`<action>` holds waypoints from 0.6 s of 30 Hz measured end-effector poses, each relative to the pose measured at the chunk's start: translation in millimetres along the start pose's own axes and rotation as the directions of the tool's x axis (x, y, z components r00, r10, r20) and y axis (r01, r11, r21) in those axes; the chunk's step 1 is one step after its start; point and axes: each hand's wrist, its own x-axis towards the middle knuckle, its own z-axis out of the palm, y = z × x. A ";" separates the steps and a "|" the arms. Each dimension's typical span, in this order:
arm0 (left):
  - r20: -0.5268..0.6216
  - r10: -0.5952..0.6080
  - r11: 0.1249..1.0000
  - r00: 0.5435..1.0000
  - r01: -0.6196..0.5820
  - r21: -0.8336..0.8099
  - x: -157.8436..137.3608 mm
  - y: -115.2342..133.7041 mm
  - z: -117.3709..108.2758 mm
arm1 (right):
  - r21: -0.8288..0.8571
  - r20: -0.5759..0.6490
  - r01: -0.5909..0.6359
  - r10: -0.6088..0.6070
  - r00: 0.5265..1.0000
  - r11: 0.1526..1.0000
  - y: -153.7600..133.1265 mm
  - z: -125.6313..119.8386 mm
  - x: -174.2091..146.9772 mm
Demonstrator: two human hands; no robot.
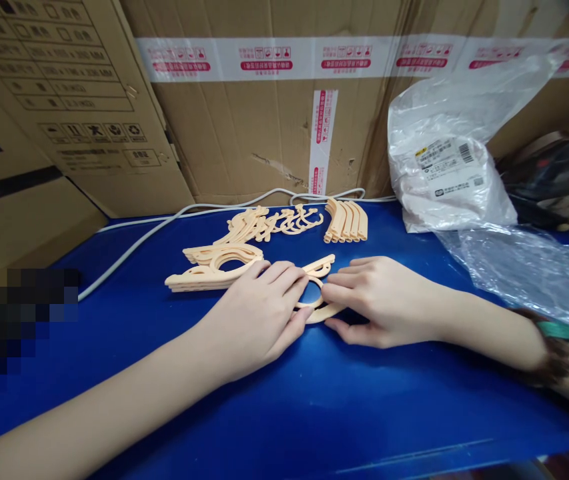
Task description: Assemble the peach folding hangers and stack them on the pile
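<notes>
A beige plastic folding hanger (325,312) with a round ring in its middle lies on the blue table between my hands. My left hand (259,310) grips its left side, fingers over the top and thumb along the lower edge. From the right, my right hand (381,300) pinches its other side, the fingers partly hiding it. Left of it, against my left fingers, sits a stack of similar beige hangers (199,283). Behind lie a loose pile of beige hooks (297,220), several beige strips (244,225) and a neat row of curved beige arms (347,221).
A white cable (134,257) runs along the back and left. Cardboard boxes (254,133) wall off the rear. At the right are a white plastic bag (454,180) with a label and clear plastic film (529,273). The blue table (314,413) extends toward me.
</notes>
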 end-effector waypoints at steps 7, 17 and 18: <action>0.003 -0.046 0.998 0.999 0.046 -0.043 -3.1 -2.4 10.7 | 0.000 -0.061 0.002 -0.002 0.998 1.000 -6.2 6.1 2.7; -0.038 -0.055 0.997 0.998 0.052 -0.061 -0.9 -2.7 9.4 | 0.043 -0.067 -0.120 0.123 0.990 0.992 -1.8 9.7 2.3; -0.037 -0.059 0.996 0.998 0.057 -0.063 -0.7 -3.1 9.5 | 0.051 -0.068 -0.107 0.110 0.992 0.993 -1.7 9.6 2.6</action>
